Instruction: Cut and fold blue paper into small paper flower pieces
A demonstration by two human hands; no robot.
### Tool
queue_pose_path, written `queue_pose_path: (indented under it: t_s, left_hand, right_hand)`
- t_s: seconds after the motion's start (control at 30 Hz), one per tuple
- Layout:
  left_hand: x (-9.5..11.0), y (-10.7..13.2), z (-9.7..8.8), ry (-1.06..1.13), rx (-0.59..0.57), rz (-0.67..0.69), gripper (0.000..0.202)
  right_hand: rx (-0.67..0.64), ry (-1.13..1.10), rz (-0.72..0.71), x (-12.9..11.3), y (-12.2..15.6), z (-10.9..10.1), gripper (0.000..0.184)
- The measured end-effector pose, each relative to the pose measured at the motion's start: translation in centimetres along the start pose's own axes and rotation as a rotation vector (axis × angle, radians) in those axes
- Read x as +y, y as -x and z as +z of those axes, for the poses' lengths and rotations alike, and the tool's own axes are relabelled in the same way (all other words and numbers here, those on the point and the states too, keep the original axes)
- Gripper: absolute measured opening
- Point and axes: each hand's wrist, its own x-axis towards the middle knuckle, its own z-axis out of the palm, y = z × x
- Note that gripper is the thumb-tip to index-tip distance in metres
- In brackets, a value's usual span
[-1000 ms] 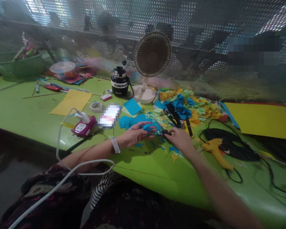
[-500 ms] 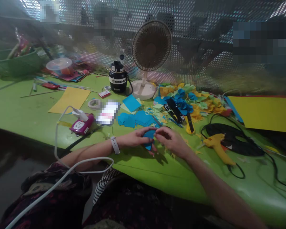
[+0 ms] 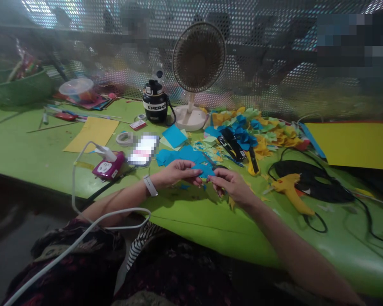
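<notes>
A small piece of blue paper (image 3: pixel 204 171) is held between my two hands, above the front part of the green table. My left hand (image 3: pixel 182 172) pinches its left side between thumb and fingers. The fingertips of my right hand (image 3: pixel 227 182) pinch its right edge. Just behind the hands lie more blue paper pieces (image 3: pixel 178 156), flat on the table. A pair of scissors (image 3: pixel 210 161) lies partly hidden behind the held paper and my right hand. Thin green and yellow paper scraps (image 3: pixel 202 146) are scattered beyond it.
A black stapler (image 3: pixel 232 144) and a yellow cutter (image 3: pixel 253 161) lie before a heap of paper petals (image 3: pixel 268 131). A yellow glue gun (image 3: pixel 293 193) is at right. The fan (image 3: pixel 191 121), black bottle (image 3: pixel 155 104), phone (image 3: pixel 143 149) and purple socket (image 3: pixel 107 166) stand beyond or left; a white cable (image 3: pixel 115 214) crosses my left arm.
Both hands have moved slightly up and away from me. The blue paper has turned from upright to flatter, and my right fingers now hold its right edge. The camera view has shifted a little.
</notes>
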Motion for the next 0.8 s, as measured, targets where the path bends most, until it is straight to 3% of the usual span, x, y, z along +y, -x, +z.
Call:
queue_pose_path:
  t_s: [0.1,0.23,0.37,0.43,0.5,0.57,0.7,0.8]
  left_hand:
    - [0.5,-0.3,-0.8,-0.008,0.093,0.098,0.041]
    - [1.8,-0.7,-2.2,0.094,0.452,0.363,0.038]
    - [2.9,-1.2,-3.6,0.026,0.594,0.509,0.038]
    - [3.0,-1.4,-4.2,-0.051,0.644,0.539,0.038]
    - [3.2,-1.4,-4.7,-0.192,0.683,0.521,0.038]
    - [3.4,-1.1,-5.1,-0.476,0.710,0.446,0.036]
    - [3.7,-0.4,-5.6,-1.238,0.771,0.207,0.044]
    - [3.2,-0.4,-5.6,-1.394,0.684,0.107,0.048]
  right_hand:
    - [0.025,-0.064,0.021,0.2,-0.2,-0.2,0.037]
    - [0.077,-0.060,0.056,0.4,-0.5,-0.6,0.037]
    - [-0.036,0.171,0.137,0.6,-0.7,-0.7,0.042]
    - [0.033,0.362,0.091,0.6,-0.7,-0.8,0.042]
    - [0.186,0.513,-0.011,0.6,-0.7,-0.9,0.041]
    - [0.269,0.589,-0.084,0.6,-0.7,-1.1,0.043]
    - [0.274,0.630,-0.149,0.6,-0.7,-1.3,0.045]
    - [0.285,0.641,-0.176,0.8,-0.8,-1.3,0.040]
